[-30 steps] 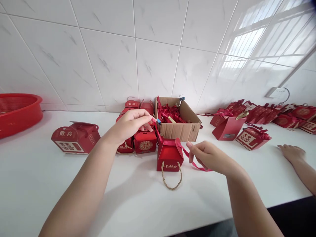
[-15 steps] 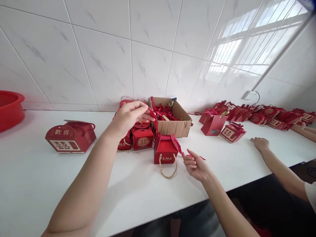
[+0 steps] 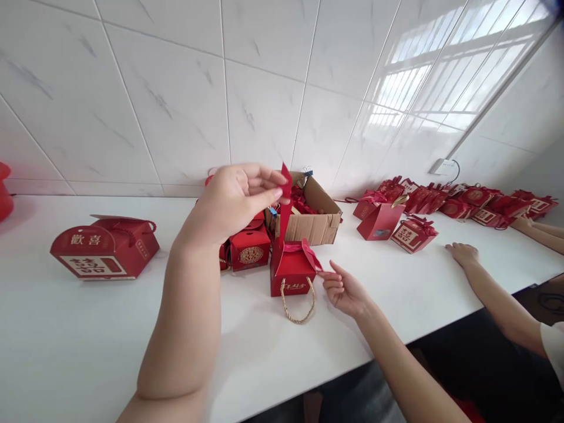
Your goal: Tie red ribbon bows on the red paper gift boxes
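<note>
A small red gift box [image 3: 291,284] stands upright on the white table with a twisted rope handle [image 3: 298,320] hanging down its front. A red ribbon [image 3: 285,220] runs through its top. My left hand [image 3: 240,197] is raised behind and left of the box, pinching one end of the ribbon, which stretches upward. To the right of the box, my right hand [image 3: 346,292] has its fingers closed at the ribbon's other end, by the box's top edge.
Behind stands a cardboard box [image 3: 308,228] of red ribbons, beside more red gift boxes [image 3: 250,251]. A larger red box [image 3: 106,249] sits at left. Several finished-looking boxes [image 3: 414,234] line the right, near another person's hand [image 3: 462,254]. A red basin [image 3: 4,194] shows at the left edge.
My left hand has risen and turned, drawing its ribbon end upright. My right hand has shifted slightly left, and the ribbon tail no longer shows beyond it. The view has shifted a little.
</note>
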Demonstrator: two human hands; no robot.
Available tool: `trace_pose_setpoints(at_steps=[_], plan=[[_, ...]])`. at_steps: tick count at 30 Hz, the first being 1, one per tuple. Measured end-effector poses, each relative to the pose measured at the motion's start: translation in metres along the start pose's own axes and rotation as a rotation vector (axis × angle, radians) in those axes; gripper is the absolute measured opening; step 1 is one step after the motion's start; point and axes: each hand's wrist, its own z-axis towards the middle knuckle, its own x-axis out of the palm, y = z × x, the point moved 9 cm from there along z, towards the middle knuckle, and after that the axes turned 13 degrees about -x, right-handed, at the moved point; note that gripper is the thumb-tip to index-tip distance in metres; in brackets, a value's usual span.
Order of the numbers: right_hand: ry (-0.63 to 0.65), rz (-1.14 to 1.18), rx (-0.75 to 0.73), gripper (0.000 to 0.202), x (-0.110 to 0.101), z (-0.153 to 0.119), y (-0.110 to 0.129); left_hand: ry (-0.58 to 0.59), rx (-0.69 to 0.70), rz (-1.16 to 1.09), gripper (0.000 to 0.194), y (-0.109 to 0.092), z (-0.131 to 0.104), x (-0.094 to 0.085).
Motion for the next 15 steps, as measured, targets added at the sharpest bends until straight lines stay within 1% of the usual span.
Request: trace_pose_setpoints(at_steps=[2, 4, 5, 6, 8, 10, 12, 13, 15], plan=[[-0.002, -0.077, -0.136, 0.026, 0.004, 0.004, 0.022, -0.066, 0.077, -0.034, 0.008, -0.005, -0.003, -0.003], [0.003, -0.204, -0.296, 0.014, 0.013, 0.006, 0.051, -0.114, 0.14, -0.073, 0.006, -0.01, -0.005, -0.006], [0.004, -0.286, -0.381, 0.012, 0.021, 0.005, 0.067, -0.136, 0.163, -0.097, 0.006, -0.012, -0.006, -0.008], [0.01, -0.385, -0.476, 0.018, 0.031, 0.002, 0.084, -0.158, 0.182, -0.118, 0.006, -0.013, -0.007, -0.01], [0.017, -0.656, -0.697, 0.03, 0.058, -0.009, 0.12, -0.193, 0.207, -0.147, 0.006, -0.016, -0.008, -0.011], [0.001, -1.01, -0.903, 0.038, 0.093, -0.027, 0.15, -0.218, 0.223, -0.155, 0.008, -0.018, -0.009, -0.01], [-0.026, -1.343, -1.027, 0.041, 0.127, -0.044, 0.166, -0.236, 0.258, -0.151, 0.011, -0.022, -0.01, -0.008], [-0.022, -1.441, -1.07, 0.039, 0.141, -0.05, 0.17, -0.256, 0.277, -0.146, 0.013, -0.024, -0.011, -0.007], [-0.011, -1.496, -1.171, 0.035, 0.163, -0.062, 0.174, -0.313, 0.299, -0.12, 0.015, -0.027, -0.014, -0.008]])
